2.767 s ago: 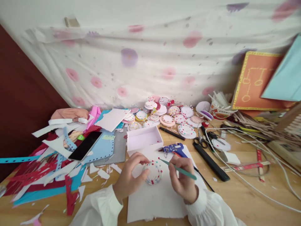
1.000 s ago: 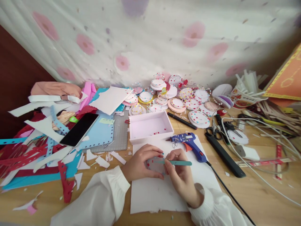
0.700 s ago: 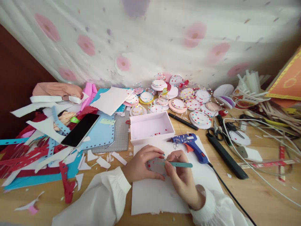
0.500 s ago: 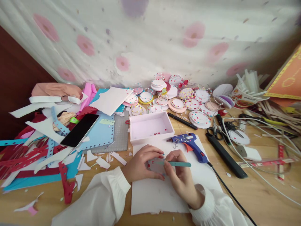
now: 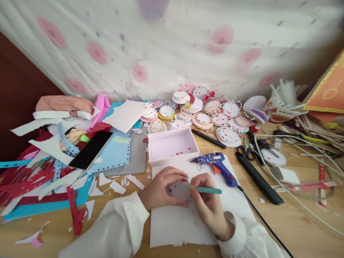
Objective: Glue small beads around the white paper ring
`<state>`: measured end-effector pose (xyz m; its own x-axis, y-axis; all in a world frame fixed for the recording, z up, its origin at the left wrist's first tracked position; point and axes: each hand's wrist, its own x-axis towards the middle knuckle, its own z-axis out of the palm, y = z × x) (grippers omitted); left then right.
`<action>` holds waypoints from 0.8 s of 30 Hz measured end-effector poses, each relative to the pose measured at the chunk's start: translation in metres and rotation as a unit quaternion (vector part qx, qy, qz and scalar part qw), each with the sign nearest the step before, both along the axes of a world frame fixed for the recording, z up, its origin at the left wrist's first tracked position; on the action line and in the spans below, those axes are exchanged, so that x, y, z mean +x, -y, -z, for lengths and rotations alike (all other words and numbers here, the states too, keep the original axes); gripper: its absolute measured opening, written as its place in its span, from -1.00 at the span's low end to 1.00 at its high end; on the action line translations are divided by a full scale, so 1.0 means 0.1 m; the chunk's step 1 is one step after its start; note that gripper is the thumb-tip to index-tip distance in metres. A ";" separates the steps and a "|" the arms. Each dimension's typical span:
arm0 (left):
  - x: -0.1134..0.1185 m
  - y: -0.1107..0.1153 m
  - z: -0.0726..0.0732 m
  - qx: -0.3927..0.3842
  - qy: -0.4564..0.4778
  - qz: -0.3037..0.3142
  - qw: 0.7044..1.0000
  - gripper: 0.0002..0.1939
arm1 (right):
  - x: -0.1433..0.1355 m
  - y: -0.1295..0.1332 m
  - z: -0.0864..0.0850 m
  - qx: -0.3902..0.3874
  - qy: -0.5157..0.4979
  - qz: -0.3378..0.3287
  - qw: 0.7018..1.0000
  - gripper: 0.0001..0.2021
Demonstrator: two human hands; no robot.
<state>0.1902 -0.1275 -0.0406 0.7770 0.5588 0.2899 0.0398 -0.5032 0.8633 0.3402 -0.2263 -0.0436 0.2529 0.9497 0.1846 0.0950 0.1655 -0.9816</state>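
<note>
My left hand (image 5: 166, 187) curls around the edge of a small round white disc (image 5: 178, 191), thumb below and fingers above. Tiny red pieces dot the disc's rim. Between thumb and fingers of my right hand (image 5: 205, 197) is a slim teal pair of tweezers (image 5: 209, 190), its narrow end pointing left over the disc. The tip is hard to make out. Under both hands lies a white sheet (image 5: 185, 225). Just behind stands a shallow pale pink box (image 5: 172, 143) with a few small red pieces inside.
A blue glue gun (image 5: 221, 166) lies right of the box, its cord running toward me. Decorated round paper pieces (image 5: 228, 136) crowd the back. Paper scraps (image 5: 61, 179) and a phone (image 5: 91, 149) cover the left; scissors (image 5: 245, 152), a black bar (image 5: 258, 179) and cables lie right.
My right hand and the tweezers have shifted slightly to the right, uncovering more of the disc. My left hand stays nearly still around it.
</note>
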 end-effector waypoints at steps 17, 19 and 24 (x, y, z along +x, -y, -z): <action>0.00 0.00 0.00 -0.009 -0.007 0.001 1.000 -0.44 | 0.01 0.03 0.05 0.003 0.044 -0.030 0.999 -0.93; 0.00 0.01 -0.01 -0.013 -0.012 0.000 1.000 -0.45 | 0.01 0.03 0.05 0.012 0.056 -0.031 0.998 -0.92; 0.01 0.00 -0.02 -0.016 -0.016 -0.004 1.000 -0.44 | 0.01 0.03 0.04 0.008 0.071 -0.028 0.997 -0.93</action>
<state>0.1908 -0.1279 -0.0389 0.7813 0.5734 0.2466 0.0712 -0.4743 0.8775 0.3416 -0.2297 -0.0475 0.1698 0.9581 0.2309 0.2230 0.1908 -0.9560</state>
